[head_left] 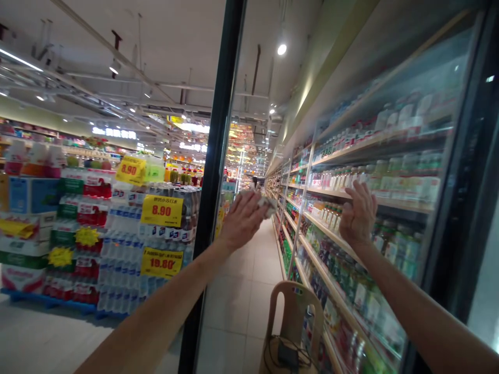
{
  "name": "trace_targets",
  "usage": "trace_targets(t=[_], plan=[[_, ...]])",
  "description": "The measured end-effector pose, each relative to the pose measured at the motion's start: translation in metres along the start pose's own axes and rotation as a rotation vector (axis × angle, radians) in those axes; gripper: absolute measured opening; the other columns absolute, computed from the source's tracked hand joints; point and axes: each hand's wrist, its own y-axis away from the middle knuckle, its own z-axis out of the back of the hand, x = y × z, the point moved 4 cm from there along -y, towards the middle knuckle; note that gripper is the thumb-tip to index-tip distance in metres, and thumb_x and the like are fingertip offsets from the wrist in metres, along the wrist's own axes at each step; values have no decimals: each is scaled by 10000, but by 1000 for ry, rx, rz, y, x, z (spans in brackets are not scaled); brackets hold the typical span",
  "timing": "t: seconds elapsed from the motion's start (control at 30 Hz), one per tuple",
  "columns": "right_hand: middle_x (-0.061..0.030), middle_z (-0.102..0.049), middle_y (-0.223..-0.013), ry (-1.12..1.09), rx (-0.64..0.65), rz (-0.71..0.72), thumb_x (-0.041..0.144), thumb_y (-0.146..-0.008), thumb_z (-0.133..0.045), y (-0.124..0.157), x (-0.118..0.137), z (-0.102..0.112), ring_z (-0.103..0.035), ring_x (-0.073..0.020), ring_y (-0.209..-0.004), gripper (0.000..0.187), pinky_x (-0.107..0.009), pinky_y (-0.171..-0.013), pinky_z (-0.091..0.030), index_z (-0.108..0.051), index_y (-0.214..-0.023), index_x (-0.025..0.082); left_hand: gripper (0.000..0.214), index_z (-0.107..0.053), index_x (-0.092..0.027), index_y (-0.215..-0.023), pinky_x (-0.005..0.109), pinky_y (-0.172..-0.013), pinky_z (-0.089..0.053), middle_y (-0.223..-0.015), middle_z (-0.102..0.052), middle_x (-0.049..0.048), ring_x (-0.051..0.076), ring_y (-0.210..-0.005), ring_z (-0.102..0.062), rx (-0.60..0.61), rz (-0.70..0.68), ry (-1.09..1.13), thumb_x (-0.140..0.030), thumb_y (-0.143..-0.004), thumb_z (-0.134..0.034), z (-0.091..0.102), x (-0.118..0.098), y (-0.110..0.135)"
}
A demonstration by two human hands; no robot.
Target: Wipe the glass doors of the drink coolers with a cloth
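Observation:
My left hand [242, 221] reaches up in the middle of the view, its fingers over a crumpled pale cloth [267, 208] against a glass door [237, 306]. The door has a dark upright frame [212, 171], just left of that hand. Raised on the right, my right hand [358, 215] has bent fingers partly apart, with nothing seen in it. Its palm side faces the glass; whether it touches is unclear. Behind it, bottles stand in rows on long shelves [339, 239], seen through or reflected in the glass.
Low in the glass area shows a tan chair [292, 291] with a black device [287, 356] and a cable on its seat. To the left stand stacked drink packs [120, 254] with yellow price signs [161, 210]. A tiled floor [234, 311] runs along the shelves.

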Motion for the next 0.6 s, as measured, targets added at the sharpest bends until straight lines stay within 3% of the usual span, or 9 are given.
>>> trace_targets(t=[0.07,0.2,0.27,0.33,0.43,0.47,0.53,0.6], plan=[[-127,-494,-1329,-11,-2,5,308,-880,-328,0,0,0,-349,-236,-1318,379,-483,-1068,-244,-511,-1184,175,384,-480,-200,-1244,470,-1105,-253,-1386,-426,113,247,-1362,-250,-6,26,-4,-238,-862,-472,-3,-3,-7],[-125,-496,-1326,-25,-12,7,317,-877,-326,-1,-1,0,-350,-241,-1317,387,-490,-1066,-243,-512,-1185,177,335,-514,-232,-1199,421,-1132,-224,-1373,-456,46,208,-1337,-308,142,-471,148,-273,-871,-463,-14,-56,12],[-123,-497,-1326,-26,-9,5,321,-876,-322,-1,-1,0,-351,-238,-1317,389,-491,-1065,-245,-511,-1185,179,324,-519,-236,-1192,393,-1132,-234,-1365,-467,28,189,-1321,-336,173,-574,191,-281,-880,-445,-16,-66,11],[-121,-493,-1330,-32,0,-4,320,-876,-314,-1,-1,0,-345,-234,-1320,395,-495,-1067,-240,-502,-1194,181,350,-495,-222,-1226,404,-1123,-252,-1369,-461,47,201,-1324,-333,140,-436,160,-275,-886,-430,-15,-52,-10],[-125,-489,-1332,-56,6,-14,324,-877,-293,-1,-1,1,-338,-230,-1324,416,-505,-1069,-236,-483,-1216,176,371,-470,-195,-1255,457,-1104,-265,-1387,-425,99,240,-1346,-286,3,-1,57,-262,-895,-410,-12,-18,-53],[-130,-494,-1325,-68,-1,-13,331,-876,-292,-1,0,2,-344,-231,-1321,421,-506,-1068,-238,-480,-1217,171,373,-469,-188,-1256,468,-1101,-265,-1395,-411,112,251,-1353,-270,-25,75,42,-257,-895,-409,-13,-14,-61],[-143,-506,-1309,-89,-16,-4,347,-875,-291,-2,1,3,-357,-236,-1312,436,-508,-1066,-245,-473,-1221,155,380,-465,-185,-1262,472,-1107,-250,-1402,-400,114,258,-1355,-262,-4,4,58,-246,-889,-419,-19,-28,-66],[-148,-518,-1291,-108,-29,6,359,-874,-291,-2,1,4,-372,-239,-1302,452,-507,-1067,-249,-457,-1235,144,362,-486,-204,-1239,447,-1125,-229,-1387,-430,83,234,-1339,-301,71,-285,123,-240,-884,-432,-28,-61,-58]])
